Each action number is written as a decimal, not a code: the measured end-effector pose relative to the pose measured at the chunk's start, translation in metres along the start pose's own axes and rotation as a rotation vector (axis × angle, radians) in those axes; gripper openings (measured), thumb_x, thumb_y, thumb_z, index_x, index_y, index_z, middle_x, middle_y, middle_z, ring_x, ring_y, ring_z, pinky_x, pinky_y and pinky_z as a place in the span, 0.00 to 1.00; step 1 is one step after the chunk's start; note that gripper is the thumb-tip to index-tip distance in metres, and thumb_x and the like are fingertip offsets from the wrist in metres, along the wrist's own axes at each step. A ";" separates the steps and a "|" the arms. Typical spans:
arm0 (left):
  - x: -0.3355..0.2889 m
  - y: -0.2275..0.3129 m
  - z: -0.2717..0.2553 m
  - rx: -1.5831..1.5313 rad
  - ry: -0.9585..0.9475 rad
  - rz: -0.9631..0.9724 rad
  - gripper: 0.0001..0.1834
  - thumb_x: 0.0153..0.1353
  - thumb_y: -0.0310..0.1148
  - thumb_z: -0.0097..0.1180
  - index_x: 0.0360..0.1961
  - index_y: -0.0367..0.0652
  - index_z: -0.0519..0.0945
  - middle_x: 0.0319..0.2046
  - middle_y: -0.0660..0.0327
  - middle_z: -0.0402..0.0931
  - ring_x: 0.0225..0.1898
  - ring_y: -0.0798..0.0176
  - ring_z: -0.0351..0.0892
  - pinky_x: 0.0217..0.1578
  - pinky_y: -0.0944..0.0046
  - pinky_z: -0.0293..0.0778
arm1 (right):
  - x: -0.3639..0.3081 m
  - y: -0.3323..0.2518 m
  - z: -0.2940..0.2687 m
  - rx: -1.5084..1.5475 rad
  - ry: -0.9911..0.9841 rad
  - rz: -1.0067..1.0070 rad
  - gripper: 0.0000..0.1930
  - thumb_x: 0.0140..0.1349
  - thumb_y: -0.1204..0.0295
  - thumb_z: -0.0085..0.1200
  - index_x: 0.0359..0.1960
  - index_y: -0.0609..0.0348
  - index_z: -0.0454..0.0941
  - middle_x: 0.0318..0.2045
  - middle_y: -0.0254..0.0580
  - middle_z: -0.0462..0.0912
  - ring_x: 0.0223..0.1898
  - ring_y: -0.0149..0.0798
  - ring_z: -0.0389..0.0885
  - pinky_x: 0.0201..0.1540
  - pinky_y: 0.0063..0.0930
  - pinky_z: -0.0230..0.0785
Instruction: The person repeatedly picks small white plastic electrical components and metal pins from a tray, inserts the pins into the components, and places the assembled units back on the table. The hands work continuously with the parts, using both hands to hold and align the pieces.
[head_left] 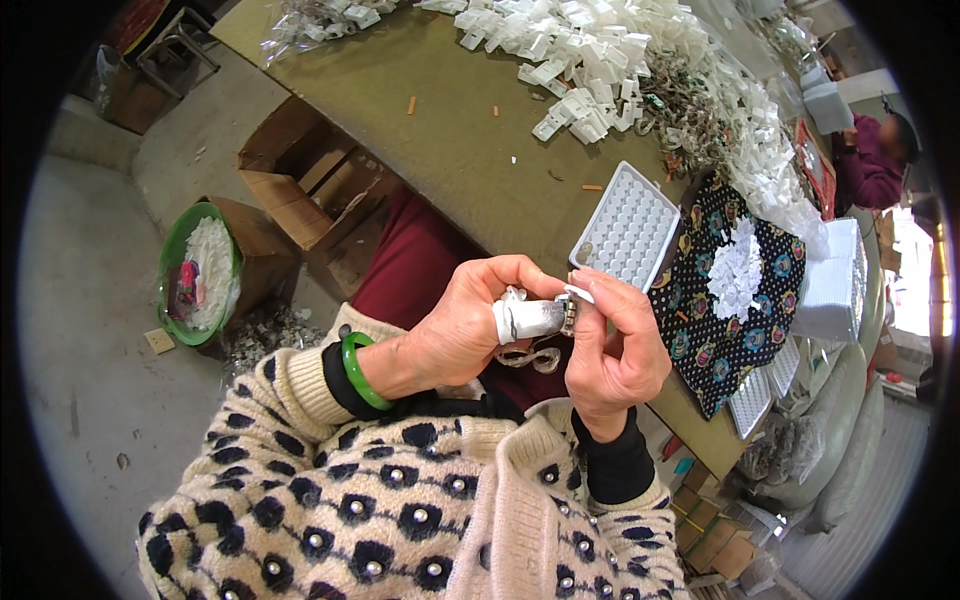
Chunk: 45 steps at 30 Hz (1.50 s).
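Fingers (pixel 628 300) bent, pinching, left hand (pixel 450 335) close beside right hand (pixel 622 368)

Between our left hand (pixel 450 325) and right hand (pixel 622 355) we have a part (pixel 568 316), near the edge of our table (pixel 400 105). On the table, just beyond our right hand, lies a tray (pixel 628 222); right of it, a cloth (pixel 695 335) with chips (pixel 735 272) on top. Behind the tray, casings (pixel 590 55) are piled. To our left, a basin (pixel 188 335) stands beside a carton (pixel 266 255), and a box (pixel 283 205) sits between basin and table.
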<state>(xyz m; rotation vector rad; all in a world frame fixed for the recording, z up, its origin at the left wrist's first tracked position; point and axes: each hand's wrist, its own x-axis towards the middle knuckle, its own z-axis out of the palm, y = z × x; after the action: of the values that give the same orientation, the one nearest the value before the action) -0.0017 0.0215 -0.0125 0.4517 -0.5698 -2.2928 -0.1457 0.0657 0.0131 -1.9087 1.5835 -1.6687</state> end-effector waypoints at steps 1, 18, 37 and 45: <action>0.000 0.000 0.000 -0.032 0.011 -0.005 0.06 0.63 0.25 0.60 0.40 0.39 0.80 0.36 0.59 0.83 0.27 0.74 0.79 0.23 0.76 0.74 | 0.000 0.001 0.000 0.060 -0.004 -0.007 0.13 0.53 0.90 0.55 0.41 0.67 0.78 0.34 0.54 0.85 0.37 0.49 0.86 0.44 0.39 0.79; -0.005 -0.014 -0.001 -0.305 -0.044 -0.235 0.07 0.63 0.32 0.61 0.32 0.42 0.76 0.30 0.63 0.79 0.28 0.72 0.79 0.26 0.72 0.77 | -0.020 0.003 0.007 -0.049 -0.035 -0.127 0.13 0.66 0.70 0.55 0.48 0.66 0.75 0.35 0.47 0.75 0.36 0.49 0.75 0.42 0.43 0.75; 0.009 0.001 -0.004 -0.224 -0.151 -0.237 0.07 0.66 0.22 0.52 0.43 0.44 0.75 0.44 0.47 0.74 0.40 0.48 0.85 0.12 0.76 0.66 | 0.049 0.114 -0.130 -0.913 -0.011 0.032 0.07 0.57 0.82 0.55 0.37 0.66 0.79 0.34 0.46 0.72 0.39 0.48 0.73 0.43 0.39 0.67; 0.014 0.000 -0.005 -0.185 -0.142 -0.243 0.09 0.66 0.25 0.54 0.46 0.38 0.76 0.45 0.43 0.76 0.38 0.50 0.85 0.18 0.69 0.78 | 0.059 0.153 -0.133 -1.075 -0.140 0.080 0.02 0.56 0.79 0.58 0.29 0.62 0.78 0.31 0.42 0.76 0.36 0.49 0.76 0.38 0.41 0.69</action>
<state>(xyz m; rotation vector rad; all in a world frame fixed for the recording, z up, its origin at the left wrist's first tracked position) -0.0089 0.0105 -0.0188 0.2828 -0.3827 -2.5978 -0.3511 0.0202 -0.0053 -2.1810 2.7431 -0.5837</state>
